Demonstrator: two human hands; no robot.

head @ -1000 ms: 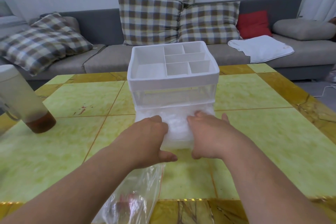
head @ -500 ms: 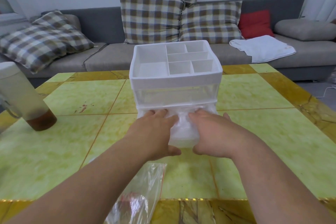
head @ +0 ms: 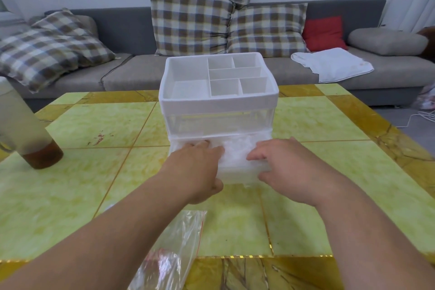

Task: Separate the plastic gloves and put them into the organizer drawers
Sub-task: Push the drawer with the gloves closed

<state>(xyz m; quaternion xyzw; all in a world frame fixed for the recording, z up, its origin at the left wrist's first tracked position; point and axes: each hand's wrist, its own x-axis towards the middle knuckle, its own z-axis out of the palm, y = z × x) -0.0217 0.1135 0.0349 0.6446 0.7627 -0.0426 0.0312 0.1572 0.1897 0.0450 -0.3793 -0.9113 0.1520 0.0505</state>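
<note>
- The right hand (head: 290,168) is clamped on the front wall of the lower drawer (head: 237,175), with curled fingers laid over its rim and the thumb set against its face
- The left hand (head: 196,167) is spread, not clenched: its fingers are laid nearly straight on the plastic gloves (head: 235,150) and its thumb is tucked at the drawer's front
- The plastic gloves are seen as a crumpled, whitish mass filling the lower drawer, between the two hands
- The lower drawer is drawn partly out of the organizer (head: 219,103) toward the person; the clear upper drawer (head: 219,122) above it is pushed in
- The organizer's open top is divided into one large and several small compartments
- The organizer is stood on a table (head: 70,183) of yellow-green tiles with gold borders
- A clear zip bag (head: 174,249) is lain at the table's near edge, partly under the left forearm
- A pale jug (head: 26,129) with brown liquid at its bottom is stood at the left
- A grey sofa (head: 131,75) with checked cushions (head: 190,16), a red cushion (head: 323,32) and a white cloth (head: 334,66) is seen behind
</note>
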